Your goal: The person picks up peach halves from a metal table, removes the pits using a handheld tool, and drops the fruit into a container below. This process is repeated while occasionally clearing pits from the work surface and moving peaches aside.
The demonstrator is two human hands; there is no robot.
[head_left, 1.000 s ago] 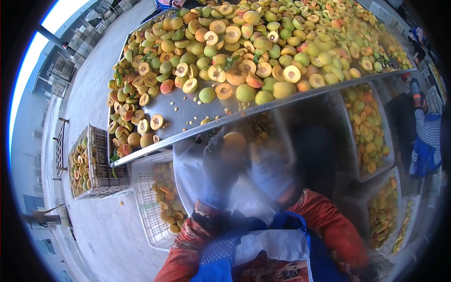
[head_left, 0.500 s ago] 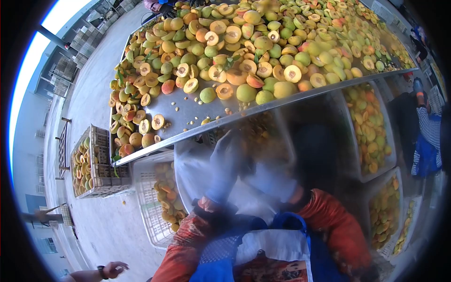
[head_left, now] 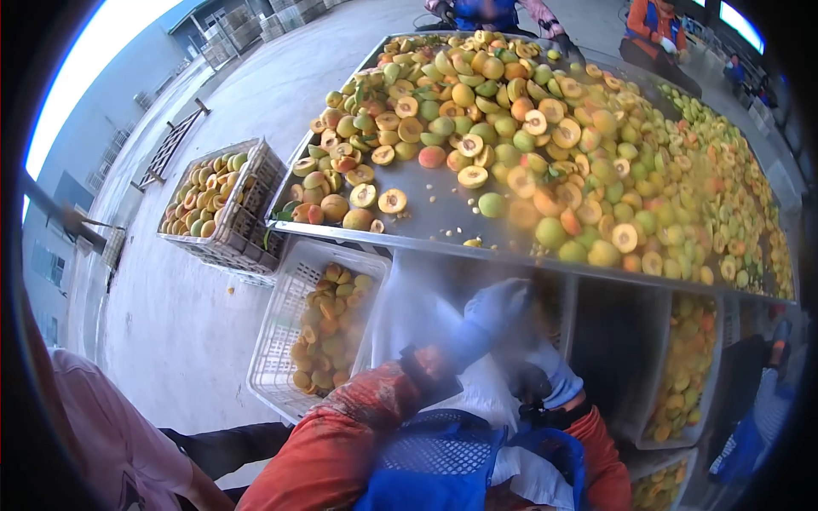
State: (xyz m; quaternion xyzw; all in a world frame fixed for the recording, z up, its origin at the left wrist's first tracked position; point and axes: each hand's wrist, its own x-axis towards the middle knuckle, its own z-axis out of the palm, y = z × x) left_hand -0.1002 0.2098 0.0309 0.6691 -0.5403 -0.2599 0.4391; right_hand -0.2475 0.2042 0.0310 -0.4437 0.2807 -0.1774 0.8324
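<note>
My left hand (head_left: 494, 317), in a pale blue glove, is raised over my lap just below the near rim of a metal table (head_left: 417, 244). Its fingers are smeared and hazy. Lower and to the right, my right hand (head_left: 555, 376) wears a similar glove with a dark patch at the fingers. Whether either hand holds anything is not plain. White sheeting (head_left: 481, 387) covers my lap beneath both hands. Halved and whole peaches (head_left: 477, 177), yellow, green and red, are heaped on the table, with loose pits lying near its front edge.
A white crate (head_left: 271, 358) of peach halves stands left of my lap, with a grey crate (head_left: 251, 209) beyond it. More full crates (head_left: 682, 366) are at right. A person in pink (head_left: 119, 426) is close on my left. Other people (head_left: 486, 13) sit across the table.
My view has swung, so the table sits farther right. My left hand has moved up and right, and the hands are now closer together. The person at left has come nearer.
</note>
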